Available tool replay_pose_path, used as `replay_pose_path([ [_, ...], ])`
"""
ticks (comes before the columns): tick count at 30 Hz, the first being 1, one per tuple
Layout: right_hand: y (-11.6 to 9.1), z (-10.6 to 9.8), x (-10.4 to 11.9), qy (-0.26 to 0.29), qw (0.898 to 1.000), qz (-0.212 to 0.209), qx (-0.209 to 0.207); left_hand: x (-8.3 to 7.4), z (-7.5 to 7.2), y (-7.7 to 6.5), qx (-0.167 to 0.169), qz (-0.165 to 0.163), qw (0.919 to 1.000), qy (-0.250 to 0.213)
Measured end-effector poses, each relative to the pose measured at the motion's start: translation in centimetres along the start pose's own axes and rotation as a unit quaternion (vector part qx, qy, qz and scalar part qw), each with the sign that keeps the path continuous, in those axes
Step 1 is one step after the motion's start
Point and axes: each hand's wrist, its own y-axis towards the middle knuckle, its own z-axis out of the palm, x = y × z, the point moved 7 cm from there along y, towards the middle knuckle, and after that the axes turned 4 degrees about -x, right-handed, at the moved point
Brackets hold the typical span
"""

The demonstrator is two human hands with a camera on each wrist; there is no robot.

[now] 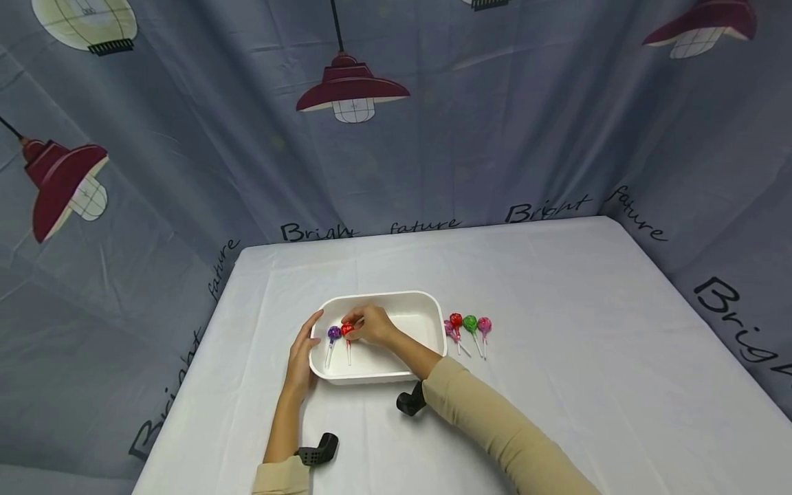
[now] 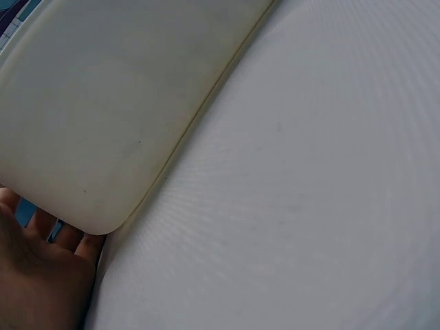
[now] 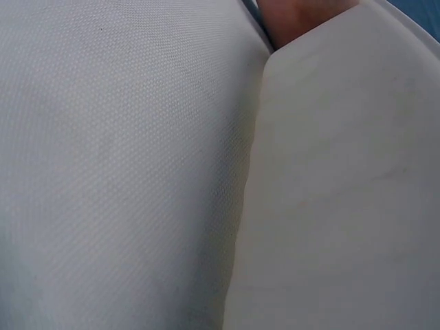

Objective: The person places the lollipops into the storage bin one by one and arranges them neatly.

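Observation:
A white tray [image 1: 408, 377] with low walls stands on the table. My left hand [image 1: 302, 357] grips its left end, with the thumb over the rim and the fingers along the outside. The left wrist view shows that hand [image 2: 51, 271] against the tray's corner. Over the tray's inside, my right hand [image 1: 373, 326] pinches a red lollipop [image 1: 347, 330] near its head; its stick points toward me. Just left of it, a purple lollipop [image 1: 334, 333] lies in the tray. The right wrist view shows mainly the tray's outer wall [image 3: 337, 179], so the fingertips are hidden there.
Right of the tray, on the white tablecloth [image 1: 557, 357], lie another red lollipop [image 1: 456, 320], a green lollipop [image 1: 470, 323] and two pink ones, one [image 1: 485, 324] at the far right. A grey curtain [image 1: 445, 158] hangs behind the table.

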Motion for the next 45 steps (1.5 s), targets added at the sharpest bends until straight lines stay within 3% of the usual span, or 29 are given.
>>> replay_pose_path([
  [10,-0.5,-0.7,0.0,0.003,0.999,0.031,0.007,-0.4,0.2,0.0,0.010,0.000,0.9999,-0.010],
  [15,-1.4,-1.7,0.6,0.023,0.998,0.052,0.008,-1.7,0.7,-0.6,0.012,-0.010,0.9999,-0.007],
  [19,-1.9,-2.8,1.1,0.035,0.998,0.045,0.009,-2.5,1.0,-0.9,0.014,-0.015,0.9998,0.004],
  [25,-2.8,-4.7,2.0,0.049,0.998,0.018,0.029,-2.2,0.9,-0.8,0.014,-0.008,0.9999,0.002],
  [30,-3.7,-7.4,2.3,0.081,0.996,0.014,0.033,-0.8,0.4,-0.3,0.006,-0.002,1.0000,0.004],
  [35,-4.9,-11.2,2.0,0.108,0.994,0.017,-0.002,0.1,0.1,-0.1,0.000,0.009,0.9999,0.014],
  [41,-6.5,-15.9,0.6,0.115,0.991,0.020,-0.065,-0.1,0.0,0.0,0.003,0.012,0.9999,0.004],
  [45,-7.6,-18.3,-0.8,0.095,0.990,0.031,-0.101,-1.3,0.3,-0.3,0.009,0.003,1.0000,-0.001],
])
